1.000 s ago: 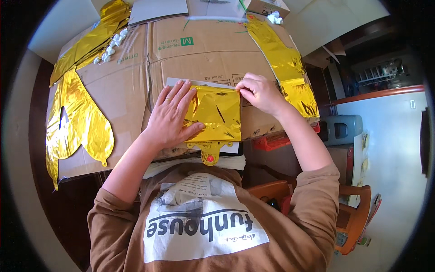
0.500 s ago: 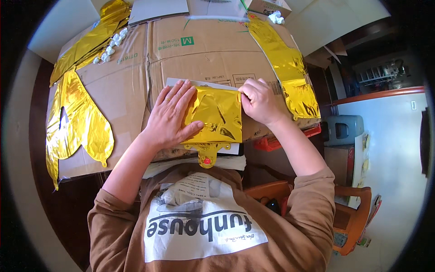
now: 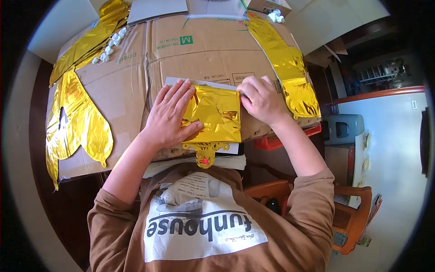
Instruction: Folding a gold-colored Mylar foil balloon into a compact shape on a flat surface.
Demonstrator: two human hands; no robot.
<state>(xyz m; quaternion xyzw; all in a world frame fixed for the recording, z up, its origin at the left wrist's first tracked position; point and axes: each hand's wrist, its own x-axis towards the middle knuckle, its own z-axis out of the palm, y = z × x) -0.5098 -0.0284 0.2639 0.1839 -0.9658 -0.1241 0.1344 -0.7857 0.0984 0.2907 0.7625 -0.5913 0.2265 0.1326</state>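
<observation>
A gold foil balloon (image 3: 213, 129) lies folded into a rough rectangle over a white card (image 3: 174, 81), whose edges show above and below it. Its tabbed end with a red dot hangs past the near edge of the cardboard. My left hand (image 3: 170, 111) rests flat on the foil's left part, fingers stretched out and lying side by side, thumb pointing right. At the upper right corner, my right hand (image 3: 263, 99) is closed with its fingertips pinching the foil's edge. The fingers partly hide that corner.
Flattened cardboard (image 3: 120, 90) covers the work surface. More gold foil balloons lie at the left (image 3: 84, 122) and at the right (image 3: 290, 68). Small white crumpled pieces (image 3: 108, 51) sit at the upper left. A wooden chair (image 3: 351, 222) stands at my right.
My right hand has shifted slightly at the corner, its fingers bending more. The creases and shine on the folded foil have changed. My left hand stays in place.
</observation>
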